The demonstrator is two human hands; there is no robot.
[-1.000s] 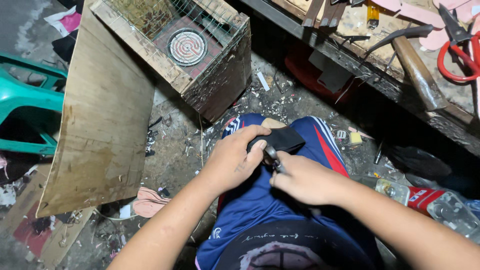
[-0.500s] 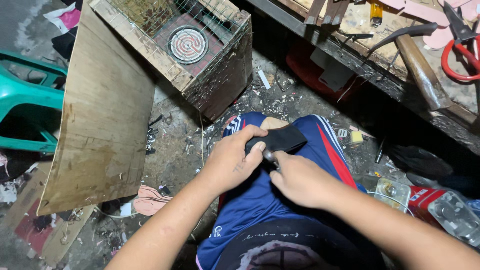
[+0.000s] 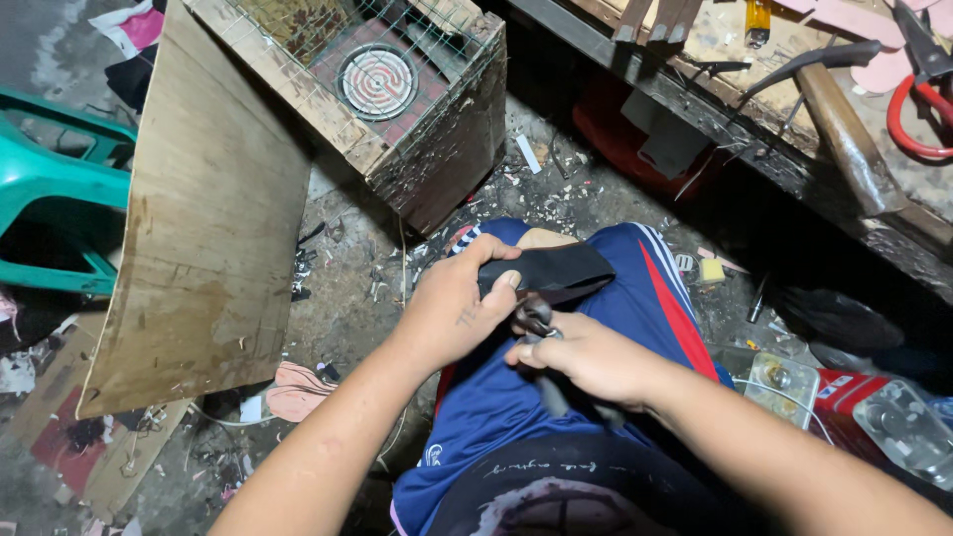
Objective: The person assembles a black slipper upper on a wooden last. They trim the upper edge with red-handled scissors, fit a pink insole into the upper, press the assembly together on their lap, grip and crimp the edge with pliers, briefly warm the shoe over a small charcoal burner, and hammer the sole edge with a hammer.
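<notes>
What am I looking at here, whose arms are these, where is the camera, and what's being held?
This single view comes from a camera worn on a person's head, looking down at their own lap and bare hands; there is no machine. The left hand grips a flat black piece resting over the knee. The right hand holds a small dark tool against it; I cannot tell what kind. The person wears blue shorts. The dirty floor holds a leaning plywood board, a wooden crate topped with wire mesh, and a teal plastic chair. On the bench at upper right lie a hammer and red-handled scissors.
</notes>
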